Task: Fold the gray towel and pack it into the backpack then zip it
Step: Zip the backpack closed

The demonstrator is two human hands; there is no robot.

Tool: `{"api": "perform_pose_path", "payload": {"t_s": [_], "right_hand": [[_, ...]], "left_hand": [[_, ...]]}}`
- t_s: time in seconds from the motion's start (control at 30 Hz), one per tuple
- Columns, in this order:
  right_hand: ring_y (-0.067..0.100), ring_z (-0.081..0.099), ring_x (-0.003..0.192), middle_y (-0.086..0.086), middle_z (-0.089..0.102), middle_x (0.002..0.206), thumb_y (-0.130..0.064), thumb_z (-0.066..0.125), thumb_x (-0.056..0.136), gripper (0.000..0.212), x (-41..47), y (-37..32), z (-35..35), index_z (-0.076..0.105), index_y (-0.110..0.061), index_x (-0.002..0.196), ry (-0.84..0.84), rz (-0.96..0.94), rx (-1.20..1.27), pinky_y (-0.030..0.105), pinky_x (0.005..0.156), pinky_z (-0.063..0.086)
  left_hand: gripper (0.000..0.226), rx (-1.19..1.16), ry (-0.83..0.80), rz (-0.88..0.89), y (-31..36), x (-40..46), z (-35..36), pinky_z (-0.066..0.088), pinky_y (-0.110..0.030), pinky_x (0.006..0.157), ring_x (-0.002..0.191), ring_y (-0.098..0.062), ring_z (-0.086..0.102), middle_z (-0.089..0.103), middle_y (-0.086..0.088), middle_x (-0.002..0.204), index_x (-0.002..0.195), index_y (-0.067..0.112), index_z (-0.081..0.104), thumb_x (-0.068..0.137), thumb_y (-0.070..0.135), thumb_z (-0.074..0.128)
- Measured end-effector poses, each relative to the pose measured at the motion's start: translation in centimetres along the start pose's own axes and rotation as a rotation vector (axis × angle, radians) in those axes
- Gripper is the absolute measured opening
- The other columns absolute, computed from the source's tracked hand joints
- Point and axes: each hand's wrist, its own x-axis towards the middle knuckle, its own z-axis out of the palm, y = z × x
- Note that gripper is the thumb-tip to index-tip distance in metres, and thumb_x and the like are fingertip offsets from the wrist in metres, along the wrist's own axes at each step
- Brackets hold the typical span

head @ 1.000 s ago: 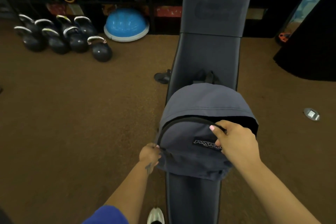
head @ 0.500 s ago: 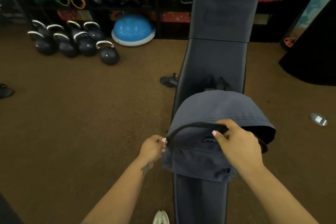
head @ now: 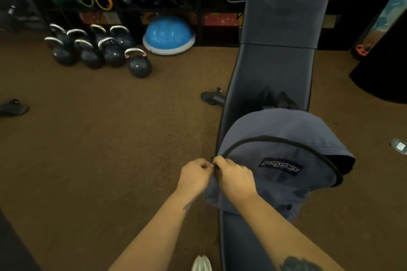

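A blue-gray backpack (head: 284, 138) with a logo patch lies on the dark padded bench (head: 275, 68). Its black zipper track (head: 275, 139) arcs across the top, and a dark gap shows at the right end. My left hand (head: 195, 177) pinches the fabric at the track's left end. My right hand (head: 235, 179) sits right beside it, fingers closed at the same spot, apparently on the zipper pull, which is hidden. No gray towel is visible.
Brown carpet surrounds the bench. Several black kettlebells (head: 101, 50) and a blue half-ball trainer (head: 168, 35) sit at the back left before dark shelves. A black object (head: 381, 66) stands at the right. A shoe tip (head: 201, 263) shows below.
My right hand moved from the top middle of the zipper track leftward to the track's left end, meeting my left hand. The logo patch is uncovered again.
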Motion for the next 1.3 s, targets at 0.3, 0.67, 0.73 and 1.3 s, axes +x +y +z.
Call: {"api": "perform_pose_path", "payload": {"t_s": [0.3, 0.67, 0.73, 1.3], "right_hand": [[0.012, 0.053, 0.032, -0.005, 0.054, 0.045, -0.026, 0.092, 0.027, 0.042, 1.6, -0.3, 2.3, 0.059, -0.026, 0.053, -0.008, 0.005, -0.064, 0.016, 0.031, 0.032], [0.013, 0.049, 0.028, -0.005, 0.054, 0.042, -0.030, 0.091, 0.040, 0.035, 2.0, -1.3, 2.7, 0.057, -0.024, 0.047, 0.202, 0.111, -0.080, 0.018, 0.030, 0.033], [0.013, 0.049, 0.029, -0.005, 0.055, 0.042, -0.030, 0.090, 0.042, 0.034, 2.2, -1.2, 2.7, 0.058, -0.024, 0.047, 0.214, 0.109, -0.078, 0.018, 0.032, 0.034], [0.013, 0.055, 0.040, -0.008, 0.060, 0.050, -0.037, 0.049, 0.075, 0.021, 1.4, 0.7, 2.9, 0.057, -0.026, 0.059, 0.318, 0.229, 0.107, 0.019, 0.044, 0.043]], "left_hand": [[0.021, 0.099, 0.023, 0.068, -0.3, 0.2, -1.1, 0.037, -0.025, 0.057, 0.067, -0.012, 0.053, 0.057, 0.002, 0.071, 0.062, 0.027, 0.053, 0.082, 0.024, 0.058], [0.019, 0.246, 0.116, 0.177, -1.8, 1.1, 1.7, 0.047, -0.026, 0.069, 0.090, -0.020, 0.065, 0.069, -0.003, 0.099, 0.103, 0.018, 0.066, 0.089, 0.017, 0.052], [0.017, 0.319, 0.139, 0.163, -1.4, 1.3, 1.8, 0.050, -0.029, 0.066, 0.086, -0.022, 0.067, 0.071, -0.002, 0.093, 0.095, 0.021, 0.067, 0.089, 0.019, 0.051], [0.017, 0.312, 0.233, 0.360, -1.0, 1.6, 1.9, 0.043, -0.022, 0.064, 0.084, -0.017, 0.067, 0.068, 0.001, 0.093, 0.107, 0.017, 0.060, 0.093, 0.024, 0.052]]}}
